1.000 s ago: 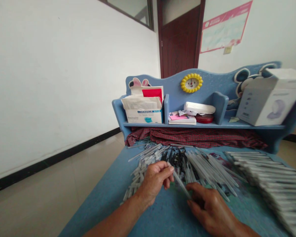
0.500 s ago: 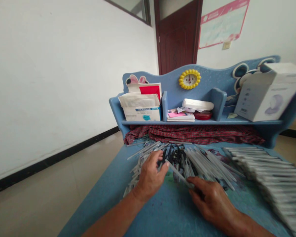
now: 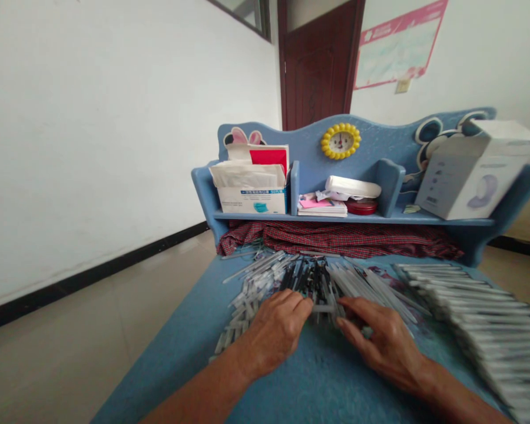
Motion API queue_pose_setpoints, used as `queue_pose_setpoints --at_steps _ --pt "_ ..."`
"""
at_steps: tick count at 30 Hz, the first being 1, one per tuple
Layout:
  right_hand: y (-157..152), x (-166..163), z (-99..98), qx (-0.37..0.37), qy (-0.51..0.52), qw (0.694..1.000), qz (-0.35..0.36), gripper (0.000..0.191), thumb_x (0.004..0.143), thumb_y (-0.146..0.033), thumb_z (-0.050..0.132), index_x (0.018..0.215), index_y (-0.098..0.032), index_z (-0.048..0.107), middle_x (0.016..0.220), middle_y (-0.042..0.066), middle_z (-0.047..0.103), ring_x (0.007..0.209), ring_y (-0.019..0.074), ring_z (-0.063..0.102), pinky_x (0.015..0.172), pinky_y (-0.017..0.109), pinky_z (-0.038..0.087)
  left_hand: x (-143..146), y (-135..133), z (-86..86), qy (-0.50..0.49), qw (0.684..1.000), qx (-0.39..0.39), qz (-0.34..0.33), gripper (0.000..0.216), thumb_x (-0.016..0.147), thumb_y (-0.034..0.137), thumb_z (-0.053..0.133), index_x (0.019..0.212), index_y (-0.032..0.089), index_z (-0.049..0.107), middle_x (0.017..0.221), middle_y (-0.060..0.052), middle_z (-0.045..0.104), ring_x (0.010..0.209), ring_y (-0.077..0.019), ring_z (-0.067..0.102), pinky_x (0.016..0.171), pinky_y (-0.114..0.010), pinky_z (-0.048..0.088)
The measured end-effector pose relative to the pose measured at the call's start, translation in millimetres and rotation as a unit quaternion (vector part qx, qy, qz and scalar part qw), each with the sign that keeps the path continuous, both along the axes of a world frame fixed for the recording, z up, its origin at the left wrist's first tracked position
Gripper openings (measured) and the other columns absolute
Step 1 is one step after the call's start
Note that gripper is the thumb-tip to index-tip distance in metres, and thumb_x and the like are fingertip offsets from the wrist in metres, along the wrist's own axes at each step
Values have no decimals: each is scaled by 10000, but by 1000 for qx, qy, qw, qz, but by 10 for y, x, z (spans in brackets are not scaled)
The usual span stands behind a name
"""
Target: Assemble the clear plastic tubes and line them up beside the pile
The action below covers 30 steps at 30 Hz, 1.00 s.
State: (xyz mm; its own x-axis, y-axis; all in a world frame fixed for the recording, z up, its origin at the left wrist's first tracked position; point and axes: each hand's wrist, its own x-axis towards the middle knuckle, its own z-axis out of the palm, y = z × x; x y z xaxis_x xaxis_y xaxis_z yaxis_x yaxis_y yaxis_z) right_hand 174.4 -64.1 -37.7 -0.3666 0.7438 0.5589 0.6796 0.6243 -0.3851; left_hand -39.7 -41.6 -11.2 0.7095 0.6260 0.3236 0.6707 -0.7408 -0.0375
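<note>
Hiding end of pale tube point(image 3: 323, 308): left hand point(image 3: 279, 327) | tube stack point(image 3: 486, 318): cropped, blurred

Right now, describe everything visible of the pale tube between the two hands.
The pale tube is slim, straight and cloudy, apparently plastic. It is roughly level, running crosswise in front of the dark pieces. Its left end meets the left hand; its right end is close to the right hand, though blur hides whether they touch. Finer details are unclear.
</note>
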Motion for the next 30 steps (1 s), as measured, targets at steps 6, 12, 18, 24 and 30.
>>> queue_pose_setpoints --at_steps 6,12,18,24,30 --pt "264 19 23 98 -195 972 -92 240 833 -103 473 1000 -186 625 936 79 623 898 231 540 779 360 409 -62 50 33 -75 995 19 61 190 856 120 384 936 164 550 793 -53 583 773 -176 550 717 -298 453" --pt "323 -134 0 104 -269 954 -81 148 821 -137 542 909 -211 636 893 58 625 1028 260 483 817 362 372 -27 22 52 -55 996 -7 76 187 874 157 373 904 167 557 804 -49 590 781 -182 560 727 -312 466" --pt "369 -105 -55 123 -271 952 -70 49 793 -153 590 754 -180 604 740 31 583 772 200 512 733 343 392 -26 42 -4 -59 996 -22 65 183 873 158 378 897 168 559 829 -48 601 805 -182 569 748 -310 468" --pt "341 -75 -22 173 -166 970 -29 173 849 -100 458 806 -151 618 754 51 581 773 179 511 728 316 430 -65 142 -74 -75 995 -27 64 198 872 163 381 937 175 567 872 -59 606 818 -180 573 748 -307 464" --pt "283 91 53 116 63 991 -9 233 879 -150 423 889 -163 655 765 58 637 738 151 582 683 281 475 -126 191 -57 -87 992 -41 82 202 870 179 386 944 171 574 869 -64 613 837 -183 577 761 -300 457"
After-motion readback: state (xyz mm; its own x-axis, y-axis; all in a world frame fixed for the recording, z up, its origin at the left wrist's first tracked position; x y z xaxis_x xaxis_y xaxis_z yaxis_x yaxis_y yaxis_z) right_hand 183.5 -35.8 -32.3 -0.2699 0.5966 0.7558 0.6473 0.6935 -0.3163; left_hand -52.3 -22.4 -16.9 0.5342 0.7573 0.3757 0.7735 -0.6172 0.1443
